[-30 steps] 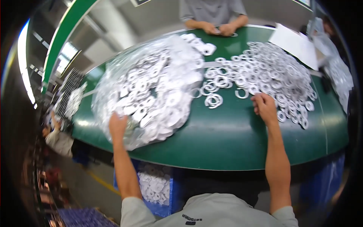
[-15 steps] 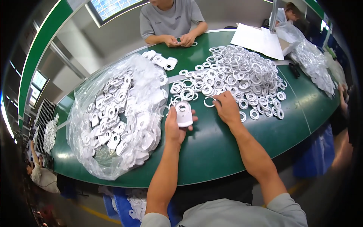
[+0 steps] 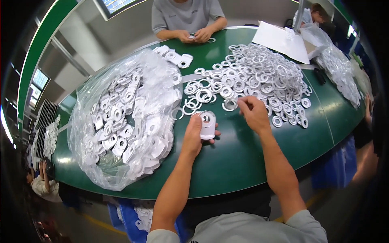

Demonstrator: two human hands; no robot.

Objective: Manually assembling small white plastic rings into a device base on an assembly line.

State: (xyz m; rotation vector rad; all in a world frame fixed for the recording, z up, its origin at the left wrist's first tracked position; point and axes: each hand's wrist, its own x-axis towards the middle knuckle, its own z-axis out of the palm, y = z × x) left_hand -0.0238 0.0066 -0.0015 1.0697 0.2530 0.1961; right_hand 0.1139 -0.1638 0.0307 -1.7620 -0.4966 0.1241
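My left hand is closed around a white plastic part, rounded at the top, with a round hole and a thick flat lower end. My right hand is to its right, fingers curled and thumb and forefinger drawn together. Their tips are beside a silvery white ring at the near edge of a heap of rings. Whether the tips grip anything cannot be made out. Left of my left hand lies a large clear plastic bag full of similar white parts.
The green table curves round in front of me. Across it, another person's hands handle a small piece. Paper sheets, a black object and a plastic bag lie at the right. Blue bins stand below the edge.
The view has shifted slightly. My right hand has moved a little right, its fingertips drawing away from the ring's middle. My left hand still holds the white part, now slightly further right and lower.
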